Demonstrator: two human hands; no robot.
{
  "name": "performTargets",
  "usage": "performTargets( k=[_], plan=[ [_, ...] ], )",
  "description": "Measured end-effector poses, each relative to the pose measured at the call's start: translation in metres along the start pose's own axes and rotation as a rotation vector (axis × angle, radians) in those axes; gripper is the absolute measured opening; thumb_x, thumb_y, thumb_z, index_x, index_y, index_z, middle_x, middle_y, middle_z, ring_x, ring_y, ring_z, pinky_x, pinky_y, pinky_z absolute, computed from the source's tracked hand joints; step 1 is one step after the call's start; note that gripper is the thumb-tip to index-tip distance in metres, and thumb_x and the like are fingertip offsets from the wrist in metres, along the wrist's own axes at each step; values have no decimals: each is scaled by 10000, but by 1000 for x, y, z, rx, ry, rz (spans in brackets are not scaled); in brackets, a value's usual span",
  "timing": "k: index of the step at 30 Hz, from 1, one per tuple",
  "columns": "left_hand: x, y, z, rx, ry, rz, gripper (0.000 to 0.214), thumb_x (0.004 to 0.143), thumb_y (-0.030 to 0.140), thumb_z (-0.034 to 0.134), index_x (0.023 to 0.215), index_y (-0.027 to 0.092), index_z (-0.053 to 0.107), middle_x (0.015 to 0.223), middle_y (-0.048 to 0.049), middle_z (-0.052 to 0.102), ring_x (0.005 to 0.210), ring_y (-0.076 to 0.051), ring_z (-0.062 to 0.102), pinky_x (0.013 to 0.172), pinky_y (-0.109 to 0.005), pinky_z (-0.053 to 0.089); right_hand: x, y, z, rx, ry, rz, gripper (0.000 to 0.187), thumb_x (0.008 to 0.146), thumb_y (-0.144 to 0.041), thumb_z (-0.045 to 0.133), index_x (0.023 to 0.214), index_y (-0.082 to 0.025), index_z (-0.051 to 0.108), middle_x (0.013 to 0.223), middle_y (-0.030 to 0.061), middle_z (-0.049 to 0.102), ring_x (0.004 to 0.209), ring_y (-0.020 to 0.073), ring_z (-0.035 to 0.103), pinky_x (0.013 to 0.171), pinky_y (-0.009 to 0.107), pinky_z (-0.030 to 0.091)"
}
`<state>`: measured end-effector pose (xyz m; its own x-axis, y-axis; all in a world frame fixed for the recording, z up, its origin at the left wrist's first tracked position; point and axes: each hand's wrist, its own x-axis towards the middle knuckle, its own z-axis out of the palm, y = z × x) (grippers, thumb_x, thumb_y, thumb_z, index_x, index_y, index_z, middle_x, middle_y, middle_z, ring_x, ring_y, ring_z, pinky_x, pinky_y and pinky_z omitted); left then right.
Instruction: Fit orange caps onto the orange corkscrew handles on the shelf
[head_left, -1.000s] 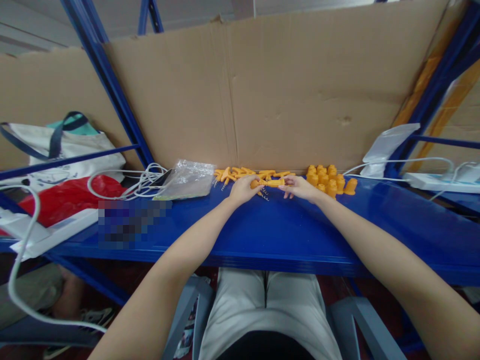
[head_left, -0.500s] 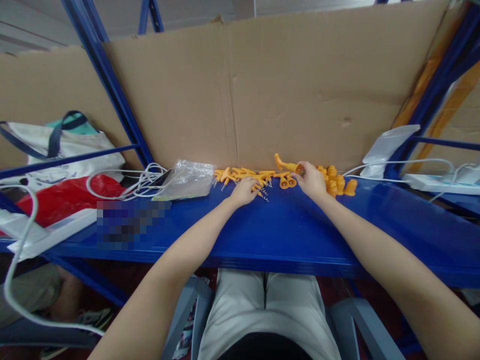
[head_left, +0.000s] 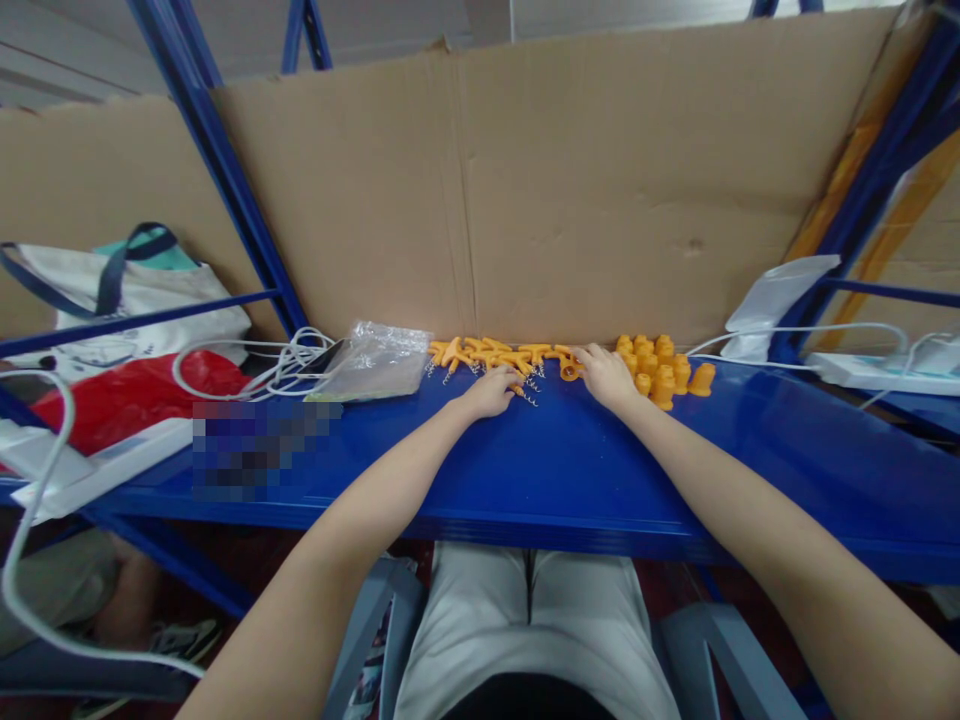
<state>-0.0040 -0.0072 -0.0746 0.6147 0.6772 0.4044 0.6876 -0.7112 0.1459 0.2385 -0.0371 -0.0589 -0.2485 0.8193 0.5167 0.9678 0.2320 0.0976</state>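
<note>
My left hand (head_left: 493, 392) is closed on a small orange corkscrew (head_left: 519, 391), its metal spiral pointing right over the blue tabletop. Behind it lies a row of orange corkscrews (head_left: 491, 355) with branching handles and thin metal spirals. To the right, my right hand (head_left: 609, 376) rests low over an orange ring-ended piece (head_left: 568, 370), fingers curled at its side; part of that piece is hidden by the hand. Just right of this hand stand several orange cup-shaped pieces (head_left: 663, 383) in a cluster.
A tall cardboard sheet (head_left: 562, 180) backs the blue table (head_left: 540, 470). Left are a clear plastic bag (head_left: 375, 362), white cables (head_left: 300, 360), a red bag (head_left: 157, 390) and a cloth bag (head_left: 150, 300). A power strip (head_left: 885, 370) lies at the right.
My right hand has come down and slightly left; the long orange piece it held raised is lowered among the others. My left hand stays nearly in place with the corkscrew.
</note>
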Motion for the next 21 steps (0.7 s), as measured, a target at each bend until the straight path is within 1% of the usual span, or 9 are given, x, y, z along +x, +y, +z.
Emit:
performTargets(
  k=[2, 5, 8, 10, 13, 18, 21],
  plan=[
    [0, -1, 0, -2, 3, 6, 295, 792, 75, 554, 999, 208, 716, 1146, -85, 676, 1112, -234, 613, 1057, -431, 473, 0, 0, 3, 31, -25, -19, 485, 957, -159, 358, 1419, -142, 507, 1279, 185, 608, 1158, 297, 570, 877, 382, 423],
    [0, -1, 0, 19, -10, 2, 312, 800, 72, 540, 1022, 202, 716, 1156, -85, 673, 1116, -231, 612, 1061, -429, 469, 1, 1, 8, 52, -51, -8, 521, 959, -172, 342, 1467, -153, 456, 1380, 181, 558, 1228, 300, 538, 922, 400, 425],
    [0, 1, -2, 53, -32, -40, 339, 812, 61, 519, 1068, 173, 711, 1188, -97, 659, 1141, -227, 599, 1079, -407, 450, 1, 2, 10, 72, -80, 8, 563, 945, -147, 318, 1500, -174, 408, 1478, 169, 483, 1299, 302, 492, 978, 450, 411],
    [-2, 3, -4, 75, -46, -83, 358, 819, 57, 514, 1107, 152, 705, 1217, -114, 644, 1166, -234, 586, 1090, -396, 435, 1, 3, 9, 96, -92, 15, 576, 933, -141, 322, 1501, -194, 404, 1503, 156, 460, 1324, 300, 472, 1002, 475, 399],
    [-3, 6, -6, 96, -67, -137, 382, 834, 71, 508, 1161, 148, 690, 1254, -132, 627, 1206, -248, 565, 1086, -393, 434, 2, 4, 7, 140, -91, 31, 552, 928, -142, 330, 1462, -215, 451, 1470, 137, 500, 1315, 287, 480, 983, 452, 418],
    [-4, 6, -7, 116, -104, -170, 402, 851, 103, 497, 1210, 165, 666, 1277, -135, 623, 1240, -250, 549, 1072, -386, 445, 3, 1, 4, 118, -110, 92, 414, 953, -206, 386, 1328, -138, 548, 1302, 187, 599, 1214, 300, 544, 933, 411, 423],
    [-3, 3, -5, 131, -102, -165, 402, 854, 115, 494, 1213, 181, 662, 1278, -117, 628, 1239, -243, 551, 1072, -385, 446, 3, -1, 3, 87, -125, 139, 384, 977, -247, 387, 1298, -135, 564, 1236, 187, 628, 1191, 309, 545, 909, 404, 410]
  ],
)
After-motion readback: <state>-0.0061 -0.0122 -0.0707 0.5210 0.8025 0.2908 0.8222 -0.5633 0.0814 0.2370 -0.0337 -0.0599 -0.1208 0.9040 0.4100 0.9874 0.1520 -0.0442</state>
